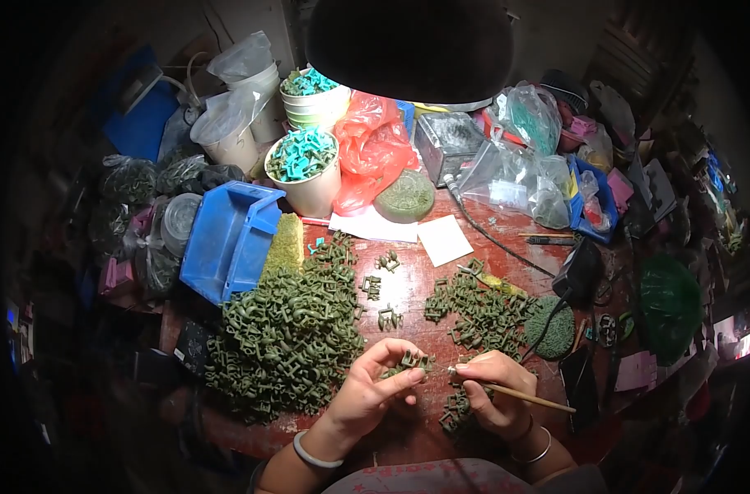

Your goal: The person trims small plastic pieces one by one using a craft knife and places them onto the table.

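Left hand (373, 385) is clamped, thumb against fingers, on a green part (414, 361), held above the counter (422, 333) on the person's side of the gap between the large pile (284, 337) and the smaller pile (486, 311). Right hand (502, 385) is clamped on a wooden-handled tool (533, 398), its thin tip directed at the part; contact cannot be confirmed. Step in hand, by judgement: working the part with the tip. Next move appears to call for a steady left pinch and fine right-hand tip control.
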Demonstrator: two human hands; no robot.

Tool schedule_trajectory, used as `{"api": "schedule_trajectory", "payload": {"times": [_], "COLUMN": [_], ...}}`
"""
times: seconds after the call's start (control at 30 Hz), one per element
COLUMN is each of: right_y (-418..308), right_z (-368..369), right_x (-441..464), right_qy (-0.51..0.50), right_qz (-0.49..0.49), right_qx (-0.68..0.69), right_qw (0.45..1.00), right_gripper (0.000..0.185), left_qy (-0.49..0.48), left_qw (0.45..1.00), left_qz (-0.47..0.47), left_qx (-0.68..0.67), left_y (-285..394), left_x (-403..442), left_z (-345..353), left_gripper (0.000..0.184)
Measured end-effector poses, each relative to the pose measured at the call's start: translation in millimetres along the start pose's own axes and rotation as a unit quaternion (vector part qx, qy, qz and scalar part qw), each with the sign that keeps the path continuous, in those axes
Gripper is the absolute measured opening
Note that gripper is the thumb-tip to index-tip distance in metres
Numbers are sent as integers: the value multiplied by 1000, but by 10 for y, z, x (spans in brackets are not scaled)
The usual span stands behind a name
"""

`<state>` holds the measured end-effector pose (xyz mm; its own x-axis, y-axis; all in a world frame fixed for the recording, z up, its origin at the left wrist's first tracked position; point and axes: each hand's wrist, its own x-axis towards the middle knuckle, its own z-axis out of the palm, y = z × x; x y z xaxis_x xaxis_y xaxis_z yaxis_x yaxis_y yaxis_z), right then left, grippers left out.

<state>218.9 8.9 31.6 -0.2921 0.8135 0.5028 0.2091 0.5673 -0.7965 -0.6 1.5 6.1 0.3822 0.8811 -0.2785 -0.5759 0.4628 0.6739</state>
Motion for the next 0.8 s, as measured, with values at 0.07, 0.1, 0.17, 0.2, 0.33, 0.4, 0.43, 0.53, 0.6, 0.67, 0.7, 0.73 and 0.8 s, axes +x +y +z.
{"api": "schedule_trajectory", "payload": {"times": [0.07, 0.1, 0.17, 0.2, 0.33, 0.4, 0.43, 0.53, 0.6, 0.67, 0.7, 0.73, 0.8], "right_y": [-3, 1, -2, -11, 16, 9, 5, 3, 9, 19, 26, 30, 23], "right_z": [-4, -2, 2, 2, 1, 14, 18, 5, 28, 35, 28, 25, 21], "right_x": [0, 2, 8, 11, 26, 33, 35, 32, 31, 26, 23, 22, 29], "right_qy": [-5, -5, -5, 7, -3, 8, 18, -1, 16, 32, 23, 13, 13], "right_qz": [9, 5, 0, -11, -36, -31, -26, -24, -29, -33, -30, -26, -12], "right_qx": [4, -9, -22, -39, -29, -46, -63, -34, -55, -76, -58, -39, -40], "right_qw": [1000, 1000, 1000, 999, 999, 998, 998, 999, 998, 996, 998, 999, 999], "right_gripper": [23, 23, 22, 23, 29, 26, 23, 22, 26, 30, 29, 29, 28], "left_qy": [5, 8, 9, 11, 6, 0, -7, -9, -13, -17, -16, -14, -15], "left_qw": [1000, 1000, 1000, 1000, 1000, 1000, 999, 998, 998, 997, 997, 996, 996], "left_qz": [-2, -2, -2, 0, -5, -13, -20, -24, -31, -38, -43, -49, -50], "left_qx": [11, 3, -5, 4, 8, -19, -46, -51, -59, -67, -69, -71, -74], "left_y": [-3, 4, 2, -11, -16, -38, -45, -26, -27, -29, -30, -30, -17], "left_x": [-5, -10, -11, -9, -2, 12, 16, 22, 26, 28, 28, 28, 26], "left_z": [0, 8, 6, -7, -37, -59, -66, -49, -65, -79, -85, -88, -74], "left_gripper": [25, 25, 26, 26, 26, 25, 25, 25, 25, 26, 26, 26, 26]}}
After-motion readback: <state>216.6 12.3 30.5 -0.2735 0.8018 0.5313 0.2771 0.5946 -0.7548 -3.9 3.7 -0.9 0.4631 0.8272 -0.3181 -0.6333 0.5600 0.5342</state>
